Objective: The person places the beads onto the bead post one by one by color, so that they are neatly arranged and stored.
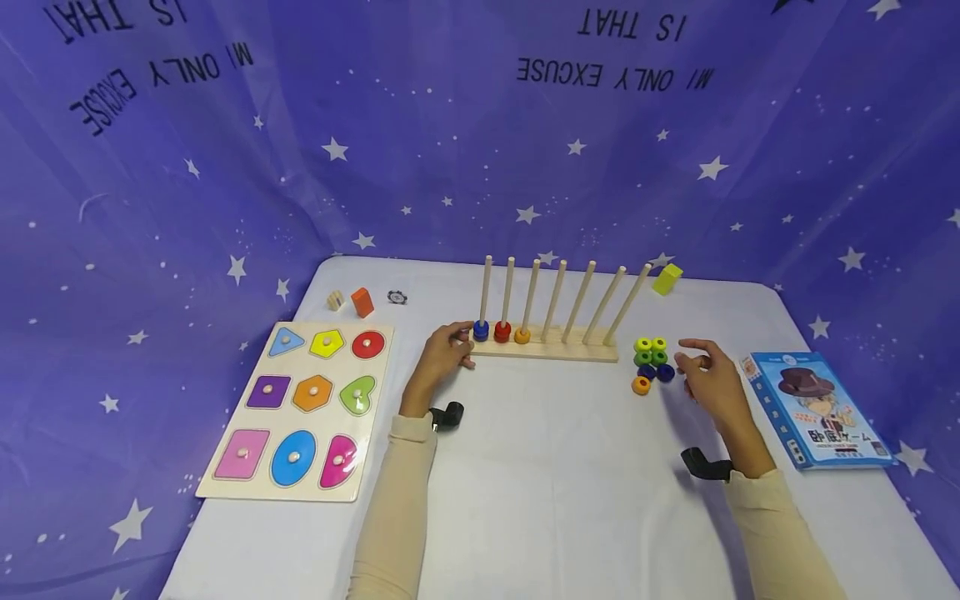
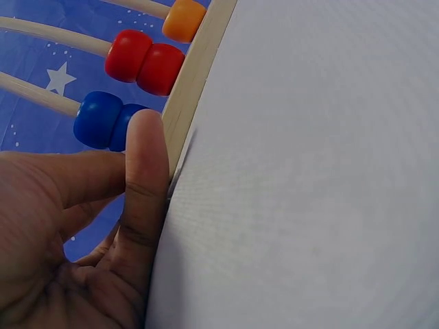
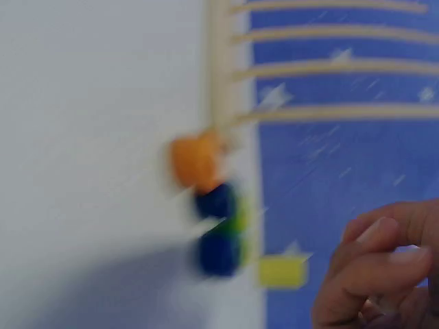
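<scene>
A wooden peg rack [image 1: 558, 346] with several upright pegs stands on the table. Blue beads [image 1: 481, 332], red beads [image 1: 502, 332] and one orange bead [image 1: 522, 336] sit low on its three leftmost pegs. My left hand [image 1: 444, 357] holds the rack's left end, the thumb [image 2: 145, 157] along the base beside the blue beads. Right of the rack lie loose beads: yellow-green [image 1: 643, 344], green [image 1: 642, 358], dark blue [image 1: 665, 373] and orange [image 1: 641, 385]. Just right of them hovers my right hand [image 1: 711, 382], fingers loosely bent and holding nothing; the right wrist view is blurred.
At left lies a shape puzzle board [image 1: 300, 421] with knobbed pieces. Behind it are a striped block [image 1: 335, 300], an orange block [image 1: 362, 302] and a small black-and-white disc [image 1: 397, 297]. A yellow-green block [image 1: 667, 279] is at the back right, a blue game box [image 1: 821, 412] at right.
</scene>
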Available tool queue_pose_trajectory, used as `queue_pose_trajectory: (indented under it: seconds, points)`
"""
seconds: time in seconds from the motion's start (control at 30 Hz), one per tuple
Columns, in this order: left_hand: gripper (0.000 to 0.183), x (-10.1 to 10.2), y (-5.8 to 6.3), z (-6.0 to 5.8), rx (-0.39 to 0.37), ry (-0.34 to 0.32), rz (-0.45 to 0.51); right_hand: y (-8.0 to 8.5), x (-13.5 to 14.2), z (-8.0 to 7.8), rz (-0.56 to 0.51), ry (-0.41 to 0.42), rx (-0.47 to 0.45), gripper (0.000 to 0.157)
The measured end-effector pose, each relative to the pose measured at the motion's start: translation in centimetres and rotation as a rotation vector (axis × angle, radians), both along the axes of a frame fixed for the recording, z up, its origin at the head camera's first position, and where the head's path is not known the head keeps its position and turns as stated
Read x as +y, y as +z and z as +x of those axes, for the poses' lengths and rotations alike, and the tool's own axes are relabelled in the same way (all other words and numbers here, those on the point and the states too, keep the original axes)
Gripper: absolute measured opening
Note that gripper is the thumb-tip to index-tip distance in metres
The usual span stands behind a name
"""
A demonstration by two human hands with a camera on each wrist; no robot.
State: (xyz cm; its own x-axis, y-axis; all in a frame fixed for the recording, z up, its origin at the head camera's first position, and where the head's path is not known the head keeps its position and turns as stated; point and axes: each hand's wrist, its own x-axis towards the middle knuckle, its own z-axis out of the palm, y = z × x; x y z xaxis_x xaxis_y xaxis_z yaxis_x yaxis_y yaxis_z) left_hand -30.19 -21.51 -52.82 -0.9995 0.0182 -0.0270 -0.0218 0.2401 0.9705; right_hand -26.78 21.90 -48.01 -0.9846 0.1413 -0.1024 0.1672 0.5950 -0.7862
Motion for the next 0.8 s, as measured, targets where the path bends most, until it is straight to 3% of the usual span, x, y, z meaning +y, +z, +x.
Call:
queue_pose_trajectory:
  seconds: [0.13, 0.23, 0.47, 0.6, 0.8]
  points:
    - [0.042, -0.1, 0.0, 0.0, -0.009, -0.001, -0.005, -3.1, 1.5, 0.2, 0.001, 0.010, -0.075, 0.051]
    - [0.042, -0.1, 0.0, 0.0, -0.009, -0.009, -0.017, -4.3, 1.4, 0.6, -0.008, 0.004, -0.075, 0.048]
    - [0.042, -0.1, 0.1, -0.1, -0.003, -0.011, -0.011, -5.2, -0.8, 1.4, -0.082, 0.175, -0.024, 0.043]
    - [0.044, -0.1, 0.3, -0.3, -0.022, -0.037, 0.020, -5.2, -1.5, 1.4, -0.064, 0.230, -0.025, 0.043]
    - [0.047, -0.1, 2.6, 0.7, -0.075, -0.093, 0.049, -5.4, -2.1, 1.4, -0.031, 0.285, -0.108, 0.042]
